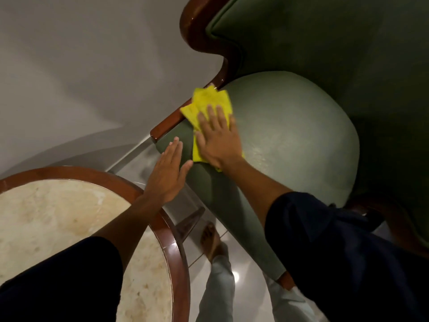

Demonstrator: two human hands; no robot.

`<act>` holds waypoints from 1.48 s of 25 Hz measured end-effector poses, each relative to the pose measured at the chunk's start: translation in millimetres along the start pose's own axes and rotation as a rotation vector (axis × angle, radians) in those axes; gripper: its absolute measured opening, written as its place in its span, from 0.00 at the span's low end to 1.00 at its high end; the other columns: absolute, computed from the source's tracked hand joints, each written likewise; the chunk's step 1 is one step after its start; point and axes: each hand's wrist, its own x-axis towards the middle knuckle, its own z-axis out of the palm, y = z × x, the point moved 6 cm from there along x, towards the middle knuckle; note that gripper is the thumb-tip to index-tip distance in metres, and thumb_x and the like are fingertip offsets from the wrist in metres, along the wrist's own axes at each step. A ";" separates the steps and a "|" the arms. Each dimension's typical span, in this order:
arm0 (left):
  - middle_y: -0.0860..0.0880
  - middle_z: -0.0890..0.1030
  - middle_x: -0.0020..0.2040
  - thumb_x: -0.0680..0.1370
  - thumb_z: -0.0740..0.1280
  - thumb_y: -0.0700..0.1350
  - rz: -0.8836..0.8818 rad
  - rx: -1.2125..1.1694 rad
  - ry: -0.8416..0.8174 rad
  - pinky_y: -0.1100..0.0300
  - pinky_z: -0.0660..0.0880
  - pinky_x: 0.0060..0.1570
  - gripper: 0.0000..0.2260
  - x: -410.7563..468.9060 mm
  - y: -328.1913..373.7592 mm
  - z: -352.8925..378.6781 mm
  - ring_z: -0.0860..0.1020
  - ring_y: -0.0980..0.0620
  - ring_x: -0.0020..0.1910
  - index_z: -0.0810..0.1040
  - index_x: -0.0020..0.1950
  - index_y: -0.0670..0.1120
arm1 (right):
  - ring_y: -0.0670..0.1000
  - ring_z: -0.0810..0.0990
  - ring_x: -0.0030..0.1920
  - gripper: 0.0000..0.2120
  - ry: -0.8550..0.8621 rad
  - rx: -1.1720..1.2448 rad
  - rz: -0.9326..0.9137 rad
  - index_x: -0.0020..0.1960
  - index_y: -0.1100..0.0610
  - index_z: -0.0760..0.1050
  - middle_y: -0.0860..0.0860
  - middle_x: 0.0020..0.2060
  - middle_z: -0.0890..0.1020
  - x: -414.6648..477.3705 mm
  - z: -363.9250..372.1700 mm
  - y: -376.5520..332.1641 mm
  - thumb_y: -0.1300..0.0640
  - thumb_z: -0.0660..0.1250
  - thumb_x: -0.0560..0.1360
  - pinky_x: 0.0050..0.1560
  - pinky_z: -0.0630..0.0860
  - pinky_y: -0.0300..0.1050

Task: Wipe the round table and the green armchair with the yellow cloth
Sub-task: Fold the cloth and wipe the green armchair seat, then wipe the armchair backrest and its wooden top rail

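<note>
Head view, centre frame: right hand [218,138] presses the yellow cloth [210,102] flat-palmed on the green armchair [290,135] seat edge, probably for wiping pressure. Left hand [167,175], spread flat and grasping nothing, rests against the seat's side, apparently to brace.

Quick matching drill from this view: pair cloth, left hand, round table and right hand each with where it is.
1 cloth
2 left hand
3 round table
4 right hand

A flat on the cloth
B lower left of view
C on the armchair seat by the wooden arm
D open, at the seat's front edge

1-C, 2-D, 3-B, 4-A
</note>
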 end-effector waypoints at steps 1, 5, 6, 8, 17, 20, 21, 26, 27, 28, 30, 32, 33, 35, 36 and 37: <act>0.45 0.53 0.80 0.80 0.48 0.60 -0.105 -0.147 0.070 0.48 0.54 0.74 0.30 -1.7 -3.0 -5.2 0.53 0.47 0.78 0.48 0.78 0.47 | 0.58 0.49 0.79 0.27 -0.007 -0.015 -0.071 0.78 0.51 0.55 0.55 0.79 0.56 -14.1 6.6 -11.0 0.43 0.47 0.82 0.77 0.46 0.60; 0.46 0.60 0.78 0.79 0.43 0.65 -0.330 -0.406 0.271 0.44 0.59 0.71 0.30 -11.3 -5.6 -24.4 0.62 0.43 0.75 0.50 0.78 0.54 | 0.59 0.51 0.79 0.27 -0.036 -0.081 -0.392 0.78 0.50 0.55 0.55 0.79 0.57 -104.2 26.9 -20.2 0.45 0.52 0.81 0.77 0.51 0.60; 0.46 0.61 0.78 0.79 0.44 0.66 -0.294 -0.379 0.261 0.44 0.60 0.70 0.30 -9.4 0.7 -26.5 0.62 0.43 0.75 0.51 0.77 0.55 | 0.59 0.51 0.79 0.27 -0.057 -0.113 -0.453 0.78 0.50 0.55 0.55 0.79 0.57 -128.7 31.7 -15.8 0.46 0.53 0.80 0.77 0.53 0.61; 0.44 0.63 0.77 0.79 0.46 0.64 -0.149 -0.255 0.190 0.43 0.61 0.71 0.29 -3.9 19.5 -25.0 0.63 0.43 0.75 0.55 0.77 0.52 | 0.58 0.50 0.79 0.28 -0.075 -0.156 -0.497 0.78 0.50 0.55 0.54 0.79 0.56 -175.8 40.7 2.0 0.46 0.54 0.80 0.76 0.56 0.61; 0.39 0.65 0.74 0.80 0.55 0.58 -0.073 0.123 0.090 0.39 0.61 0.70 0.21 -0.7 91.1 11.9 0.63 0.37 0.72 0.72 0.67 0.48 | 0.55 0.75 0.61 0.22 0.165 0.254 0.506 0.63 0.49 0.68 0.51 0.60 0.77 -238.9 -47.6 140.1 0.36 0.59 0.76 0.58 0.67 0.52; 0.41 0.69 0.71 0.73 0.58 0.62 0.191 0.148 0.009 0.44 0.64 0.65 0.27 -0.1 150.0 11.7 0.67 0.39 0.69 0.74 0.66 0.49 | 0.54 0.78 0.53 0.20 -0.338 0.429 0.807 0.48 0.47 0.67 0.48 0.48 0.79 -266.1 -25.7 136.1 0.37 0.69 0.67 0.53 0.66 0.50; 0.42 0.69 0.72 0.70 0.58 0.64 0.304 0.182 -0.045 0.46 0.65 0.65 0.30 -0.4 172.5 14.5 0.67 0.40 0.70 0.73 0.67 0.50 | 0.54 0.79 0.54 0.16 -0.438 0.482 0.793 0.43 0.47 0.67 0.47 0.46 0.79 -270.8 -22.7 126.9 0.40 0.70 0.67 0.54 0.67 0.48; 0.48 0.57 0.78 0.63 0.66 0.65 0.526 0.520 -0.510 0.47 0.55 0.71 0.33 -2.1 224.8 42.5 0.52 0.44 0.77 0.70 0.68 0.62 | 0.55 0.78 0.48 0.10 -0.221 0.628 0.654 0.40 0.50 0.64 0.46 0.40 0.73 -259.7 -76.4 110.1 0.53 0.66 0.67 0.41 0.69 0.45; 0.49 0.58 0.78 0.63 0.67 0.63 0.523 0.601 -0.622 0.48 0.54 0.71 0.30 -6.4 229.4 46.8 0.52 0.45 0.77 0.73 0.65 0.61 | 0.55 0.78 0.46 0.11 -0.174 0.626 0.633 0.42 0.48 0.63 0.45 0.40 0.73 -258.5 -95.8 113.4 0.53 0.66 0.68 0.39 0.67 0.44; 0.50 0.63 0.76 0.63 0.68 0.61 0.516 0.619 -0.683 0.49 0.58 0.71 0.27 -10.1 237.1 47.1 0.56 0.47 0.76 0.76 0.61 0.59 | 0.55 0.78 0.45 0.12 -0.134 0.618 0.610 0.44 0.46 0.61 0.45 0.40 0.73 -258.3 -116.6 117.1 0.53 0.66 0.69 0.38 0.67 0.44; 0.48 0.80 0.61 0.65 0.70 0.54 0.443 0.389 -0.722 0.53 0.72 0.61 0.15 -13.0 265.1 35.3 0.75 0.50 0.62 0.81 0.50 0.52 | 0.55 0.79 0.45 0.14 -0.033 0.633 0.587 0.46 0.44 0.59 0.46 0.42 0.75 -259.1 -164.6 127.3 0.53 0.65 0.70 0.39 0.72 0.46; 0.47 0.83 0.41 0.68 0.75 0.45 0.322 0.032 -0.751 0.56 0.77 0.45 0.04 -9.9 304.2 16.8 0.79 0.53 0.40 0.82 0.40 0.48 | 0.54 0.79 0.47 0.15 0.136 0.677 0.606 0.50 0.45 0.62 0.47 0.47 0.77 -260.3 -220.5 149.4 0.54 0.66 0.70 0.44 0.76 0.50; 0.48 0.82 0.38 0.69 0.75 0.42 0.258 -0.118 -0.766 0.59 0.75 0.41 0.04 -7.7 323.9 8.0 0.78 0.55 0.37 0.83 0.41 0.46 | 0.54 0.79 0.49 0.15 0.248 0.686 0.614 0.53 0.46 0.65 0.47 0.49 0.77 -261.3 -248.1 164.7 0.56 0.68 0.71 0.47 0.76 0.51; 0.48 0.84 0.40 0.71 0.75 0.43 0.170 -0.399 -0.757 0.63 0.76 0.38 0.08 -3.6 371.8 -7.5 0.80 0.56 0.38 0.83 0.48 0.42 | 0.54 0.78 0.50 0.15 0.513 0.624 0.617 0.55 0.51 0.69 0.50 0.51 0.76 -263.5 -305.1 208.7 0.60 0.69 0.71 0.50 0.75 0.52; 0.48 0.85 0.42 0.71 0.75 0.44 0.142 -0.538 -0.740 0.64 0.78 0.38 0.10 -1.3 400.0 -10.3 0.81 0.56 0.40 0.83 0.50 0.42 | 0.55 0.78 0.50 0.15 0.629 0.572 0.618 0.55 0.53 0.70 0.52 0.52 0.76 -264.5 -334.8 235.3 0.61 0.70 0.71 0.49 0.76 0.53; 0.47 0.86 0.43 0.71 0.74 0.44 0.117 -0.668 -0.725 0.64 0.78 0.37 0.11 0.9 429.9 -10.5 0.82 0.55 0.40 0.83 0.51 0.42 | 0.58 0.78 0.50 0.16 0.723 0.500 0.626 0.56 0.54 0.71 0.55 0.53 0.76 -263.6 -361.5 261.2 0.62 0.70 0.71 0.48 0.76 0.54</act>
